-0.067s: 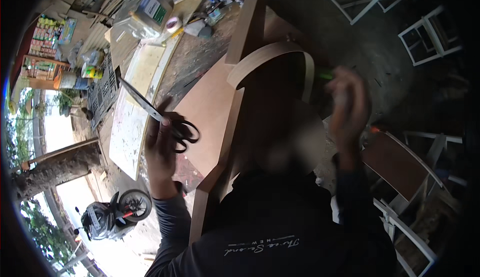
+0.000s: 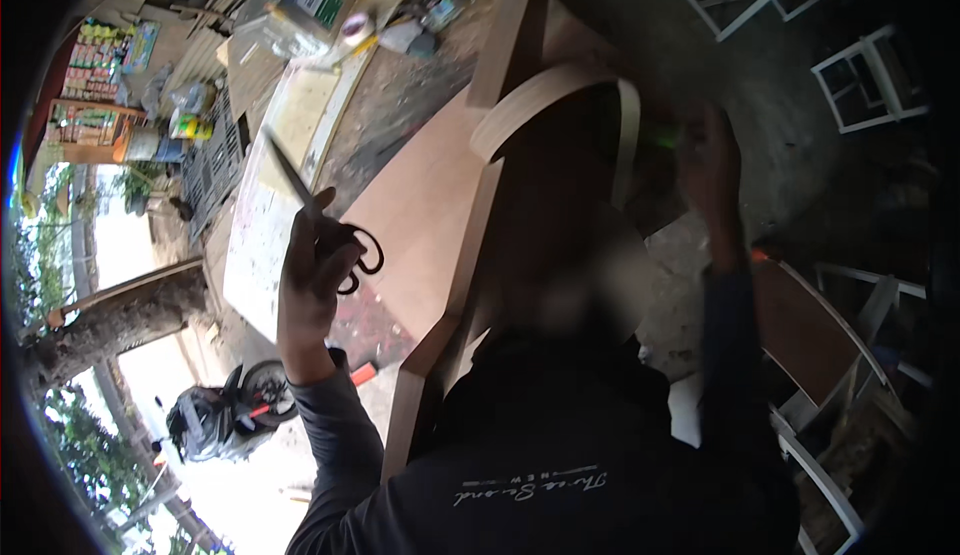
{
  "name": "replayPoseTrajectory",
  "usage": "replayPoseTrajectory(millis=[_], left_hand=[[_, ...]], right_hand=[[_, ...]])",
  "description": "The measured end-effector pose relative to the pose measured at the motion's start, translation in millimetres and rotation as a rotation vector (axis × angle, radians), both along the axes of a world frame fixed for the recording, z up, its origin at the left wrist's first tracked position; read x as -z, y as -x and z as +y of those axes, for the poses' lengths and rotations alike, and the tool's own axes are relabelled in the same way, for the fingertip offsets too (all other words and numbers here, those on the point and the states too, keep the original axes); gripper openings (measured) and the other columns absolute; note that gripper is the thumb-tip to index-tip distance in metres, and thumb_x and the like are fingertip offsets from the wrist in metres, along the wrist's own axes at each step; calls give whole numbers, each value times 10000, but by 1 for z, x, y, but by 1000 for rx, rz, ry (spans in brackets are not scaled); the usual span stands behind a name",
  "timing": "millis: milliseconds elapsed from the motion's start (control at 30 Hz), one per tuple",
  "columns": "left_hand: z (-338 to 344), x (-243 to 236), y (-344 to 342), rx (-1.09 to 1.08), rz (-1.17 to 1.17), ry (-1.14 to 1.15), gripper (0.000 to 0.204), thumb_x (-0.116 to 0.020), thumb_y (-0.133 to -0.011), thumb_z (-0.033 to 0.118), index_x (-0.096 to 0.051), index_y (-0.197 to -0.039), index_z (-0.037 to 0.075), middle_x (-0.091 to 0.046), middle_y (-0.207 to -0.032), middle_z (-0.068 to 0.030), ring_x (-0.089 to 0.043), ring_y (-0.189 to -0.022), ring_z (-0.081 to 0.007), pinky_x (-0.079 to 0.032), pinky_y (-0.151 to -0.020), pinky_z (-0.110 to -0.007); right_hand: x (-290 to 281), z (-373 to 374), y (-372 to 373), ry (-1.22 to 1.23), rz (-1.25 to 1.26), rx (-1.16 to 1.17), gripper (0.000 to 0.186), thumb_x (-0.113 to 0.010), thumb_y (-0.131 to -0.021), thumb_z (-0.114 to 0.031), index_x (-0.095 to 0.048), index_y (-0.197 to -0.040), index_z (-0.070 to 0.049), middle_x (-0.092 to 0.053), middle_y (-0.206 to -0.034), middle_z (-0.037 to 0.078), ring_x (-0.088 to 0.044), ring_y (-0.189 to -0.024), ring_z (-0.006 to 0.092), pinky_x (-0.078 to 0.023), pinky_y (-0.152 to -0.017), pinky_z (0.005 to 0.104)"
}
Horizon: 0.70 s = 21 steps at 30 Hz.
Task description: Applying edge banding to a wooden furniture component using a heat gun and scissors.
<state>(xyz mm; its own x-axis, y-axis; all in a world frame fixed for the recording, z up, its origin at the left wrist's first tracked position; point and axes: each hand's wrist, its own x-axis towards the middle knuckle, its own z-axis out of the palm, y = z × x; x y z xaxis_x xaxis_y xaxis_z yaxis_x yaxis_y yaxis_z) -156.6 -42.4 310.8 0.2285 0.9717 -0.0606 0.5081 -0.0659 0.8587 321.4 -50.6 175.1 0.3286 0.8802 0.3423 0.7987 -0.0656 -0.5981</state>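
My left hand (image 2: 315,265) is closed around a pair of scissors (image 2: 290,169). The blades point up and away, and the dark finger loops hang beside the palm. On the right, my right hand (image 2: 712,165) is raised, dark and blurred, its fingers curled. A small green thing (image 2: 663,140) shows at its fingertips, too unclear to name. Between the hands a pale wood-grain strip (image 2: 530,107) bends in an arch. It stands by the edge of a wooden frame piece (image 2: 474,240), which runs beside a flat brown panel (image 2: 410,220). Shadow hides much of the middle.
Across the worktable lie a stained white board (image 2: 258,265), a clear plastic container (image 2: 300,10) and a tape roll (image 2: 356,28). White frames (image 2: 868,77) stand on the floor at right, with a curved brown panel (image 2: 810,325) nearer me. A motorcycle (image 2: 225,415) is parked at lower left.
My left hand has turned, so the scissors' loops show less. My right hand has shifted slightly outward and into darker shade. The whole view has moved a little.
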Motion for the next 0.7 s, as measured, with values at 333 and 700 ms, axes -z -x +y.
replayPoseTrajectory(millis=[333, 700], left_hand=[[-6, 3, 70, -266, -406, 80, 372, -727, -907, -60, -593, -1250, -5, -748, -1087, -148, -724, -984, -193, -586, -831, -313], [-17, 21, 96, -91, -561, 69, 192, -772, -934, 100, -652, -1071, 38, -698, -1001, -81, -636, -818, -131, -504, -709, -270]], right_hand=[[231, 88, -85, 361, -311, -416, 390, -595, -989, -133, -586, -1364, -29, -629, -1307, 217, -638, -1197, 354, -507, -1037, 422], [-58, -148, -107, 70, -408, 94, 482, -615, -1018, -425, -653, -1227, 9, -690, -1211, 181, -710, -961, 245, -567, -809, 357]])
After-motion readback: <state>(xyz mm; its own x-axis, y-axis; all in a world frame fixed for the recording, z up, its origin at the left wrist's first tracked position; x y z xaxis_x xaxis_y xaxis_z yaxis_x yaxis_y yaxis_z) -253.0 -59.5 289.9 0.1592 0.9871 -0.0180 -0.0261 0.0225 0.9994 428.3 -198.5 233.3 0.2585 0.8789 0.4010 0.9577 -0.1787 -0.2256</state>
